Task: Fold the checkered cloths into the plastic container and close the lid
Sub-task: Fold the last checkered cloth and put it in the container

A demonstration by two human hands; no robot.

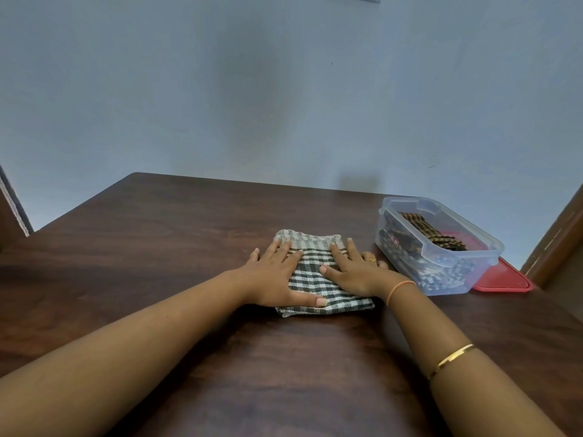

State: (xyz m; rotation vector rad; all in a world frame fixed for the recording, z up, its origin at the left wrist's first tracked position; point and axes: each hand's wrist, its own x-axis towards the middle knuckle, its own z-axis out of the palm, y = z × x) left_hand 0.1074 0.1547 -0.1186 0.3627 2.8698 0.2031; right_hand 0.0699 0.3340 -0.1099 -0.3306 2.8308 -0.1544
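Two hands lie flat on one folded checkered cloth at the middle of the dark wood worktop. Left hand is open, palm down, with straight fingers pressing the cloth's left half and the thumb along its near edge. Right hand is also open, palm down, with spread fingers on the cloth's right half and the thumb pointing inward toward the left hand. Neither hand grips anything. The cloth is green-black and white check with a pale striped band at the far edge, and it lies flat on the worktop.

Clear plastic container stands just right of the cloth, near the right hand but not touching it, and it is open on top. Inside it is a brown-black checkered cloth, folded and leaning. A dark-and-white checkered cloth shows through the wall below it.

Red lid lies flat on the worktop at the container's right end and seems partly under it.

The right arm has a ring on a finger, an orange thread at the wrist and a gold bangle on the forearm. Pale blue wall stands behind.
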